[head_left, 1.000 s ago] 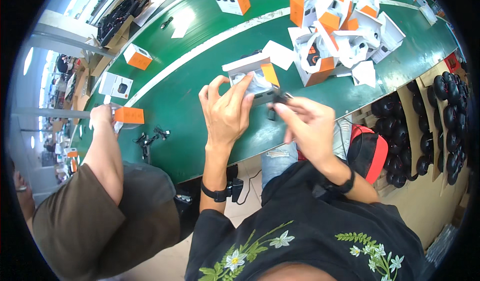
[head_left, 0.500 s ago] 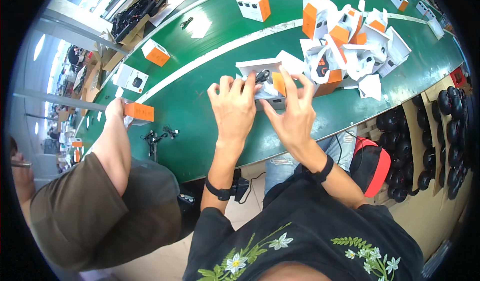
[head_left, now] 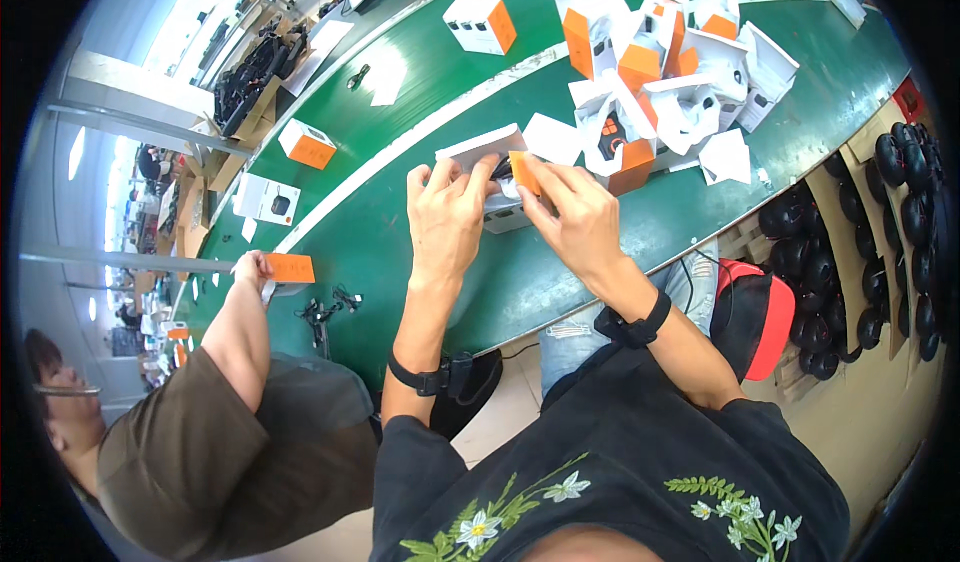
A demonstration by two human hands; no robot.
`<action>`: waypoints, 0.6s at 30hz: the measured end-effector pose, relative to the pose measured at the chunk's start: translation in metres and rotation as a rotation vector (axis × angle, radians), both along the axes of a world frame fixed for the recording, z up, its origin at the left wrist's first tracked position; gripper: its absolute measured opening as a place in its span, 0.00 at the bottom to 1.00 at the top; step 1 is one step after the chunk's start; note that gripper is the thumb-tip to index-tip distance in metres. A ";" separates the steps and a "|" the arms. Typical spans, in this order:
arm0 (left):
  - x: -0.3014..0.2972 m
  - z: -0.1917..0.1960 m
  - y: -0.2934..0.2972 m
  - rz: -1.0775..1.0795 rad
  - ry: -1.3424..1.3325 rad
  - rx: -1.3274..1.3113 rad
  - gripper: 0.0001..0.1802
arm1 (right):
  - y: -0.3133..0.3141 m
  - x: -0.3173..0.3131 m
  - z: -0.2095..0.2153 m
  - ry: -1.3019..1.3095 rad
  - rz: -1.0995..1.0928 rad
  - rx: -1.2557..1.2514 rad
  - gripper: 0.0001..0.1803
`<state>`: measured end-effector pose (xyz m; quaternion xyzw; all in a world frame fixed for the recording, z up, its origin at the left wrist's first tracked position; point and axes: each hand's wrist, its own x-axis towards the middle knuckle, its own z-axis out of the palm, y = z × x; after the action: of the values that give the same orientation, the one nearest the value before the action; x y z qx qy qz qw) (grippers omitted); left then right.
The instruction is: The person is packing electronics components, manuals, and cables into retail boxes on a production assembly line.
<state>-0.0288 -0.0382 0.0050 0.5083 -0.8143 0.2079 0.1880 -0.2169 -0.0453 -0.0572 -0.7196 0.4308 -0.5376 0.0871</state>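
Left hand (head_left: 447, 212) grips 1 white box (head_left: 490, 177) w/ open lid, fingers curled over its near edge, just above the green counter (head_left: 420, 102). Your right hand (head_left: 580, 217) pinches the box's orange flap (head_left: 524, 172) btwn thumb & fingers, pressing at the box's right side. Both hands touch the same box; a dark item sits inside, too hidden to tell what. You wear 2 dark wristbands, 1 per wrist.

Just right of your hands: a heap of open white-and-orange boxes (head_left: 660, 72), approx. 8, overlapping so exact count unclear. 1 closed box (head_left: 482, 24) stands apart at the far side, 1 orange-topped box (head_left: 306, 144) further left, 1 flat white box (head_left: 266, 199) w/ dark picture near it. A co-worker's hand (head_left: 252, 267) on your left holds 1 orange card (head_left: 290, 268). Trays of black round parts (head_left: 900, 212) line the right edge, below counter level.
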 end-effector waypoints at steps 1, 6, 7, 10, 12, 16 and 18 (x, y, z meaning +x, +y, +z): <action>0.000 0.000 -0.001 -0.011 0.048 0.021 0.11 | 0.000 0.001 -0.004 -0.002 -0.002 -0.001 0.26; 0.001 -0.005 -0.012 -0.138 -0.037 0.030 0.11 | 0.004 0.001 -0.004 0.007 0.024 -0.065 0.20; 0.000 -0.005 -0.013 -0.168 -0.097 0.080 0.11 | 0.002 -0.001 -0.007 0.010 0.029 -0.064 0.20; 0.024 -0.007 -0.016 -0.265 0.128 0.053 0.20 | -0.008 -0.008 -0.013 0.150 0.142 -0.135 0.19; 0.029 -0.023 -0.013 -0.216 0.441 -0.164 0.31 | -0.008 -0.014 -0.013 0.177 0.158 -0.129 0.18; 0.013 -0.043 -0.026 -0.382 1.662 0.008 0.48 | -0.011 -0.009 -0.009 0.188 0.193 -0.151 0.18; 0.030 -0.059 -0.036 -0.496 1.813 0.445 0.53 | -0.011 -0.009 -0.011 0.180 0.223 -0.152 0.17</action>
<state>0.0015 -0.0738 -0.0536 0.3132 -0.4647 -0.4684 0.6831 -0.2257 -0.0561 -0.0683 -0.8128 0.3125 -0.4888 0.0527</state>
